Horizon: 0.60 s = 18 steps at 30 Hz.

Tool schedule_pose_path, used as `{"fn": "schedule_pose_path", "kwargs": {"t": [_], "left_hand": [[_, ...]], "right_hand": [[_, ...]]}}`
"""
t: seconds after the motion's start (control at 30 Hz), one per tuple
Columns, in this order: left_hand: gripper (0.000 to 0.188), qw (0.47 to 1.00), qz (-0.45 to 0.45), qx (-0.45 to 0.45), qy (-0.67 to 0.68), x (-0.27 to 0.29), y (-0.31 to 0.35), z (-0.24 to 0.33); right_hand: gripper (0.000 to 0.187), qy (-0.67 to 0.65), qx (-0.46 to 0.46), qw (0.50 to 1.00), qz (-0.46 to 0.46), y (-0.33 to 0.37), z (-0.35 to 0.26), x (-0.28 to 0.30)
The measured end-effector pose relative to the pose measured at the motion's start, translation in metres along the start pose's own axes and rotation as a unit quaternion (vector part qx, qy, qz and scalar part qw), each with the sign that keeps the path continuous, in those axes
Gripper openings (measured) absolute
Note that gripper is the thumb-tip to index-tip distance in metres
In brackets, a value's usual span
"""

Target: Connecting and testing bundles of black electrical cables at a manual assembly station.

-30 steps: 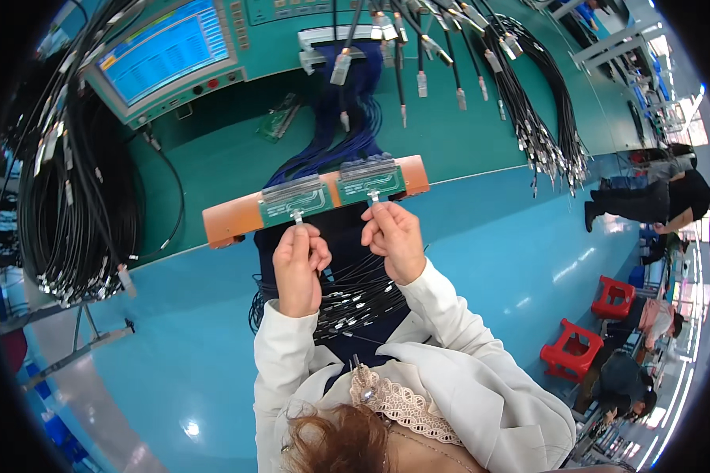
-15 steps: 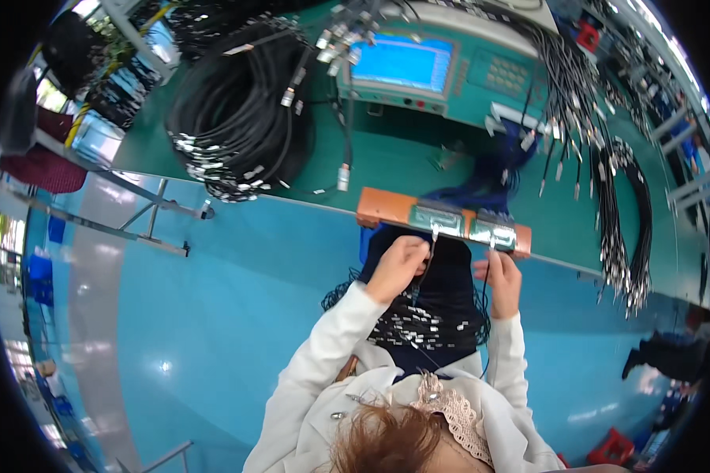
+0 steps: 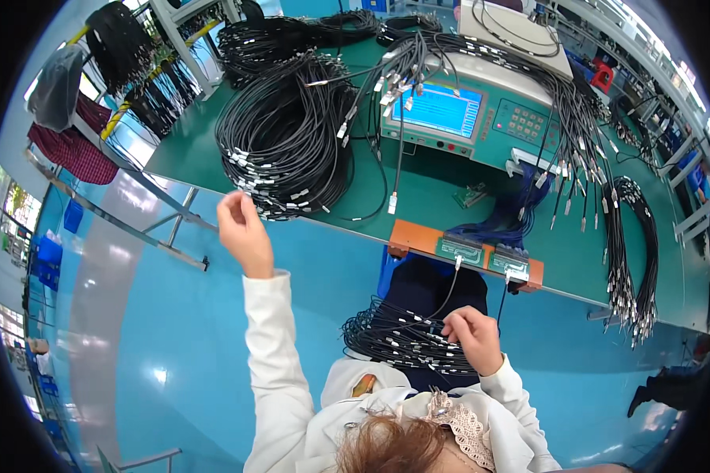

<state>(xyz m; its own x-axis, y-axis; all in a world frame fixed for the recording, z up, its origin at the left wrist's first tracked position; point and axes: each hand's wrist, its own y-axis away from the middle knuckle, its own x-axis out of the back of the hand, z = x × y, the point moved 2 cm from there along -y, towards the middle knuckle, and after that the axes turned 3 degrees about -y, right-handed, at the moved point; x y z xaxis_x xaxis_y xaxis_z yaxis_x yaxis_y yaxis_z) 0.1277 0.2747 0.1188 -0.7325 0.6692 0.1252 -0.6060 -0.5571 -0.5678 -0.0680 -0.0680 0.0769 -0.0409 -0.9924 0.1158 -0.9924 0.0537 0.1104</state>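
My left hand (image 3: 245,236) is raised at the left, beside the front edge of a large coil of black cables (image 3: 292,126) with white-tagged ends. Its thumb stands apart from the curled fingers, and no held thing shows. My right hand (image 3: 476,340) is over a bundle of black cables (image 3: 394,335) on my lap, fingers bent together; what they pinch is hidden. At the table edge an orange fixture (image 3: 418,236) carries two green boards. A white cable plug (image 3: 459,260) sits at the left board, another plug (image 3: 509,276) at the right; black cables hang from both.
A green tester (image 3: 521,118) with a lit blue screen stands behind the fixture, joined by a blue ribbon of wires (image 3: 521,205). Black cables (image 3: 643,244) drape over the green table (image 3: 355,213) at the right. A metal frame (image 3: 134,221) stands at the left.
My left hand has left the fixture and moved far left to the cable coil. My right hand has dropped from the right board to the lap bundle. The view has shifted.
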Motion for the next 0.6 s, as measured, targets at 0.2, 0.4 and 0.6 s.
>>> {"fn": "schedule_pose_path", "kwargs": {"t": [0.2, 0.4, 0.6], "left_hand": [[0.012, 0.917, -0.150, -0.241, -0.281, -0.011, -0.090, 0.038], [0.016, 0.861, -0.301, -0.258, -0.319, -0.013, -0.101, 0.044], [0.014, 0.873, -0.349, -0.247, -0.236, -0.013, -0.119, 0.055]], "right_hand": [[0.016, 0.024, -0.005, 0.999, -0.036, 0.002, 0.002, -0.013], [0.019, -0.013, -0.068, 0.997, -0.032, 0.004, 0.016, -0.007], [0.019, -0.019, -0.076, 0.996, -0.039, 0.003, 0.020, -0.011]]}}
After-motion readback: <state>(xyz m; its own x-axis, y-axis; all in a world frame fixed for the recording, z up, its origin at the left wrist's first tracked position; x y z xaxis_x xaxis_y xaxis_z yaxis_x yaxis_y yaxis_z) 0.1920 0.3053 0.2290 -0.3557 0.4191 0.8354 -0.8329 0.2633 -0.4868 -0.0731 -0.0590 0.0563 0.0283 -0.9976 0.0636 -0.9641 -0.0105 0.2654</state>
